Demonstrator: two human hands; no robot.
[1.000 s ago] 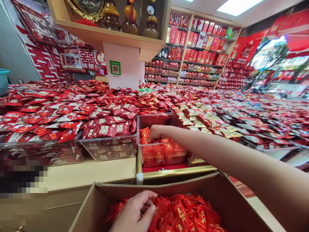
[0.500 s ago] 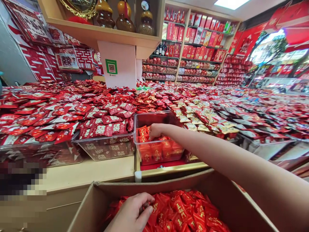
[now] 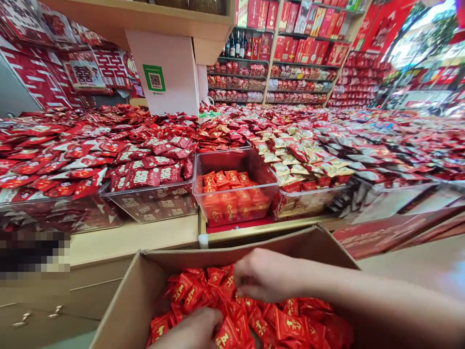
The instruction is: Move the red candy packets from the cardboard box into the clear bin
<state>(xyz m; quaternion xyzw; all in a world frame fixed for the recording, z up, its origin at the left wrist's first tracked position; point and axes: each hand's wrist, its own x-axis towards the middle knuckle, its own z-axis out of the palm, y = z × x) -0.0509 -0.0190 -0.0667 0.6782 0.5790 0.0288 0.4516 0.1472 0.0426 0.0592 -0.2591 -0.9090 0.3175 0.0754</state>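
Low in the view, a cardboard box (image 3: 123, 295) holds a heap of red packets with gold print (image 3: 292, 325). My left hand (image 3: 196, 329) reaches into the heap, its fingers bent and blurred among the packets. Just above and to the right, my right hand (image 3: 263, 276) is over the same heap with its fingers curled downward; their tips are hidden, so what they hold is unclear. Beyond the box, a clear plastic bin (image 3: 236, 194) contains similar red packets in neat rows, filling its lower part.
Clear bins piled with dark red packets (image 3: 148, 169) and gold-and-red packets (image 3: 290, 160) flank the middle bin. The box's raised back edge (image 3: 232, 252) stands before the counter. Drawers with handles (image 3: 54, 311) are at lower left.
My right hand has come out of the clear bin, back and down into the cardboard box. My left hand has moved lower among the packets. The view has tilted down.
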